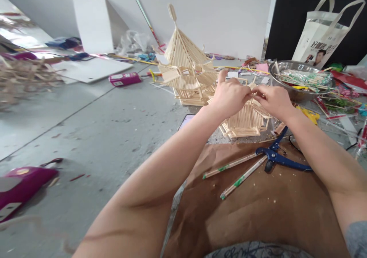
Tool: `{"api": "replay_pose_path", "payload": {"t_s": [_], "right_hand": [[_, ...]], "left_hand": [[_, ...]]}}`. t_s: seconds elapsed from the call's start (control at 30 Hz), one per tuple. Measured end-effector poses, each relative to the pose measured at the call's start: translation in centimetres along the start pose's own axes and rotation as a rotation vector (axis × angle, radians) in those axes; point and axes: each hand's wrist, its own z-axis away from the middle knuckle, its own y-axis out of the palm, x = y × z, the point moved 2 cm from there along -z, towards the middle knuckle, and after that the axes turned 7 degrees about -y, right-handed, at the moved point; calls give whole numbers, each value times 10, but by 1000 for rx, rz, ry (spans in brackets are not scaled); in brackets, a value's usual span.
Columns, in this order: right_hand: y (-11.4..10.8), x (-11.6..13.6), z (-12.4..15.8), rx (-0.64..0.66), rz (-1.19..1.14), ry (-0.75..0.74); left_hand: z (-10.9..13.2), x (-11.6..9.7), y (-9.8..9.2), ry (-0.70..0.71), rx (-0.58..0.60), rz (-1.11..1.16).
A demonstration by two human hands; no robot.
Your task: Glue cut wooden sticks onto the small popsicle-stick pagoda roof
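A small hexagonal roof made of wooden sticks point(243, 122) rests on the floor at the edge of a brown cardboard sheet point(258, 208). My left hand point(229, 97) and my right hand point(273, 101) meet over its top. Both pinch a thin stick piece at the roof's peak, and my left index finger points upward. Behind them stands a larger stick pagoda with a pointed roof point(186, 70).
Blue-handled cutters point(279, 158) and two wrapped chopstick pairs point(237, 172) lie on the cardboard. A metal bowl of packaged sticks point(301, 78) and a white tote bag point(323, 32) are at right. Magenta boxes point(124, 79) point(20, 185) and white boards point(91, 68) lie on the grey floor.
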Motion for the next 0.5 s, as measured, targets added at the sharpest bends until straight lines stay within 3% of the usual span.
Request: {"api": "replay_pose_path", "payload": {"t_s": [0.5], "right_hand": [[0,0,0,-11,-18,10]], "left_hand": [[3,15,-4,-34,-42,56]]}}
